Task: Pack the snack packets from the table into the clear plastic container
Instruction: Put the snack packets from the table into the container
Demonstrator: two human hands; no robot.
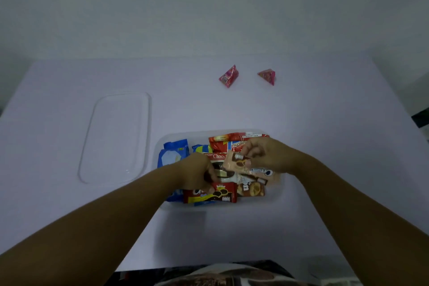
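Low in the middle of the frame, the clear container (275, 195) sits on the table (325, 123), already heaped with snack packets. The right hand (262, 155) pinches a pale pink packet (236, 162) over the pile; the left hand (197, 172) curls round a dark packet (222, 175) beside it. Two pink pyramid packets (228, 76) (267, 76) remain on the table in the upper right of centre, well apart from the container. The lid (116, 137) lies flat at left. These wrappers look light, crinkly and slippery — likely to slide off a heap, and their contents may crush. Best taken by the sealed edge or a pyramid's tip, then tucked into gaps — pressed only gently.
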